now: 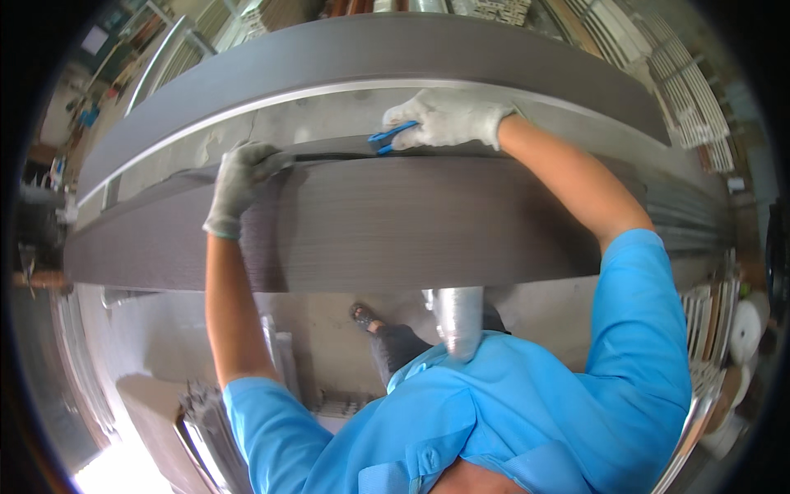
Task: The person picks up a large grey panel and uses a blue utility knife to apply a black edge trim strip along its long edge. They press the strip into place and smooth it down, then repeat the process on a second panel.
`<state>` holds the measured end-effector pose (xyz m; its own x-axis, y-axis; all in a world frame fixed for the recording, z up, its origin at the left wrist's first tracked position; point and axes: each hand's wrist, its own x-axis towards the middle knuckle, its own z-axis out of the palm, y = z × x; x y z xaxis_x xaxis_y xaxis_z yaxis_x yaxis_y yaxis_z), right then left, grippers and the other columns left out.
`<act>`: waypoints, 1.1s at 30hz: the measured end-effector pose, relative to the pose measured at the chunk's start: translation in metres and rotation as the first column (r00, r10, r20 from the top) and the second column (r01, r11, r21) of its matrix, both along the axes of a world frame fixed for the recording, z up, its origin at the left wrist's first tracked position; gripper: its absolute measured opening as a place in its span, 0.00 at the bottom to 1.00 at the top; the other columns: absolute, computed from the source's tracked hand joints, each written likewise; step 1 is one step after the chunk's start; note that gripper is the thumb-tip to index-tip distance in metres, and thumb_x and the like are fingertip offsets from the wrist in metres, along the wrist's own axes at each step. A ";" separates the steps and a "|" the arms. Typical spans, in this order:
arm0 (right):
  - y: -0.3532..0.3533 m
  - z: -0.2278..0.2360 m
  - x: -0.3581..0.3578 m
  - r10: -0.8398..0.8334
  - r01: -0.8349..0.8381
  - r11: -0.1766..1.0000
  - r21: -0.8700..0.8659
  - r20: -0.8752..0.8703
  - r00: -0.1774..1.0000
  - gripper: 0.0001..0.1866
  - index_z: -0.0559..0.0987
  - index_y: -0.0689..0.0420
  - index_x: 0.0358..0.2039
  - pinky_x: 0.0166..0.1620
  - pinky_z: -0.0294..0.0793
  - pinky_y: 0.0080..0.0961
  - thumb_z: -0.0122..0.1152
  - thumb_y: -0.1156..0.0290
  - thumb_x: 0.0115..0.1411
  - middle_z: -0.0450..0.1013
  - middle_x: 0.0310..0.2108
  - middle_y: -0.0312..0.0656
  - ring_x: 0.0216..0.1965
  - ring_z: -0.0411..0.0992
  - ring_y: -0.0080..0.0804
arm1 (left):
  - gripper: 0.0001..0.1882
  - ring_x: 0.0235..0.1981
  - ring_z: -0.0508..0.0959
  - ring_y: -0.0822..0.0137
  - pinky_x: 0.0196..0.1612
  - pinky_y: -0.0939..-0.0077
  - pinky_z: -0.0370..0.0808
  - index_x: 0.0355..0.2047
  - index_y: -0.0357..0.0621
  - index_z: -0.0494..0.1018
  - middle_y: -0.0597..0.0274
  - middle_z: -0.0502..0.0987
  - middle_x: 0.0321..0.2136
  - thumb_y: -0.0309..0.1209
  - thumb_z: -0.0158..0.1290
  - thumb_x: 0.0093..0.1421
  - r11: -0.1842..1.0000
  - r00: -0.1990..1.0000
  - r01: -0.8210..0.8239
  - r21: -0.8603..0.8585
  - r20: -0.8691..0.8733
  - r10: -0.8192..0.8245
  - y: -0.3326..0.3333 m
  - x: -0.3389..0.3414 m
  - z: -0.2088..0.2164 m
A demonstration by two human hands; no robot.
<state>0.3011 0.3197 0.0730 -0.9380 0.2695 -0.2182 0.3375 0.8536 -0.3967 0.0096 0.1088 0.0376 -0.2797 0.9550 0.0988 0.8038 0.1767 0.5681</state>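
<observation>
A long, dark grey-brown sheet of finely lined material [428, 222] stretches across in front of me, curved by the lens. My left hand [243, 181], in a whitish knit glove, is closed at its far edge on the left and pinches the dark edge there. Farther right, my gloved right hand [448, 119] is closed around small blue snips [393, 132], whose two blue arms point left, just above the same far edge. A narrow dark strip runs along that edge between my hands. The fingertips of both hands are partly hidden.
Beyond the sheet lies a second long dark panel [395, 51] with a pale metal rail [271, 100] along its near side. A wrapped silvery roll [457, 319] stands against my front. Stacked pale profiles [683, 90] are at the far right, white rolls [747, 329] at the right.
</observation>
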 end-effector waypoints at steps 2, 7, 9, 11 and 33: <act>-0.006 0.003 0.001 -0.068 0.068 0.998 0.001 0.017 0.998 0.22 0.81 0.45 0.55 0.55 0.76 0.44 0.62 0.47 0.67 0.81 0.48 0.42 0.53 0.77 0.42 | 0.12 0.36 0.82 0.62 0.44 0.66 0.78 0.39 0.41 0.86 0.55 0.84 0.34 0.36 0.65 0.61 0.991 0.995 0.074 0.109 -0.070 -0.067 -0.029 -0.059 0.001; -0.021 0.021 -0.002 -0.188 0.191 0.982 -0.006 0.150 0.971 0.24 0.81 0.46 0.57 0.55 0.76 0.42 0.64 0.48 0.66 0.82 0.48 0.42 0.52 0.78 0.42 | 0.11 0.38 0.82 0.64 0.46 0.69 0.78 0.43 0.42 0.84 0.58 0.83 0.35 0.34 0.64 0.64 0.981 0.982 -0.174 0.086 0.092 0.166 -0.111 -0.190 0.006; -0.022 0.022 -0.003 -0.207 0.209 0.978 -0.004 0.128 0.970 0.24 0.81 0.46 0.56 0.55 0.76 0.41 0.65 0.48 0.65 0.82 0.46 0.42 0.51 0.78 0.41 | 0.11 0.38 0.81 0.62 0.48 0.69 0.77 0.42 0.42 0.83 0.56 0.82 0.34 0.35 0.62 0.65 0.936 0.929 -0.347 0.062 -0.115 0.352 -0.121 -0.215 -0.001; -0.018 0.016 -0.003 -0.215 0.215 0.977 0.012 0.097 0.972 0.24 0.82 0.46 0.55 0.55 0.76 0.41 0.66 0.47 0.63 0.83 0.44 0.41 0.50 0.78 0.39 | 0.12 0.39 0.79 0.58 0.49 0.67 0.73 0.40 0.41 0.83 0.55 0.80 0.32 0.37 0.61 0.66 0.979 0.913 -0.178 0.103 -0.353 0.203 -0.116 -0.225 -0.013; -0.019 0.000 -0.054 -0.076 0.077 0.997 -0.012 0.013 0.997 0.16 0.86 0.49 0.42 0.39 0.72 0.37 0.71 0.54 0.58 0.80 0.28 0.39 0.33 0.77 0.33 | 0.15 0.31 0.69 0.60 0.39 0.66 0.67 0.26 0.32 0.75 0.57 0.70 0.25 0.33 0.62 0.61 0.952 0.960 -0.281 0.122 0.024 0.280 -0.096 -0.206 -0.013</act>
